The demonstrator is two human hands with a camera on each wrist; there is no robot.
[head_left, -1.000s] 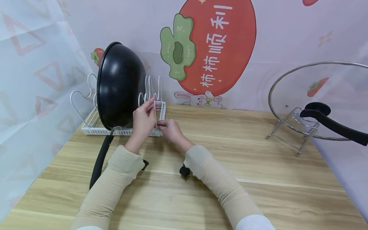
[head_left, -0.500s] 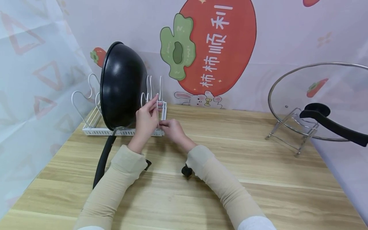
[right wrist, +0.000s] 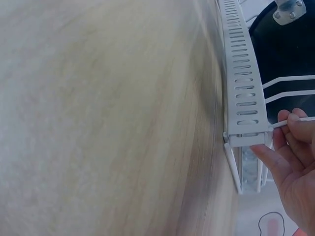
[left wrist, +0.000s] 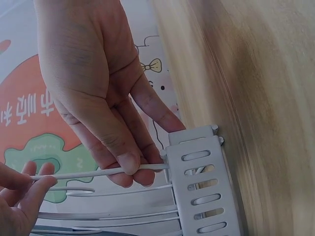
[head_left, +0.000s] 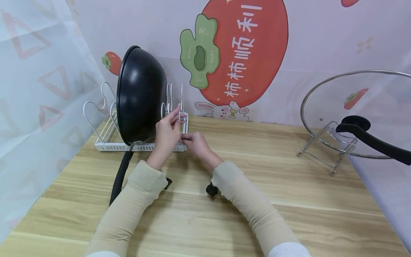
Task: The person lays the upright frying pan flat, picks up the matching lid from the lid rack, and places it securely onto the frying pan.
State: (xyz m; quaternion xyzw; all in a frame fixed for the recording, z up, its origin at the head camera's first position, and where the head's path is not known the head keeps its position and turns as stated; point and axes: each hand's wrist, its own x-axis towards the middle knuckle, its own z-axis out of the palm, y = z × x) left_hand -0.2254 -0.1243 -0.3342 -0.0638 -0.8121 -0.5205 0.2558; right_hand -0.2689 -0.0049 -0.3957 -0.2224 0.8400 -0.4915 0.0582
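Observation:
My left hand (head_left: 168, 134) pinches the upper part of a white wire divider (left wrist: 98, 173) at the right end of a white pot rack (head_left: 112, 147). My right hand (head_left: 198, 146) pinches the same divider low down, close to where it meets the slotted rail. In the right wrist view one finger of the right hand (right wrist: 290, 167) reaches to the rail's end. A black wok (head_left: 141, 96) stands on its side in the rack, left of my hands, between other wire dividers. Its black handle (head_left: 120, 175) slants down toward the front.
At the right a large glass lid (head_left: 303, 107) with a metal rim and a black handle (head_left: 385, 141) leans in a small wire stand (head_left: 334, 169). The wooden table (head_left: 199, 228) runs back to a wall covering (head_left: 250, 53) with printed fruit.
The rack, with the wok in it, has slid slightly to the right. Both hands have moved right with it, keeping hold of the divider.

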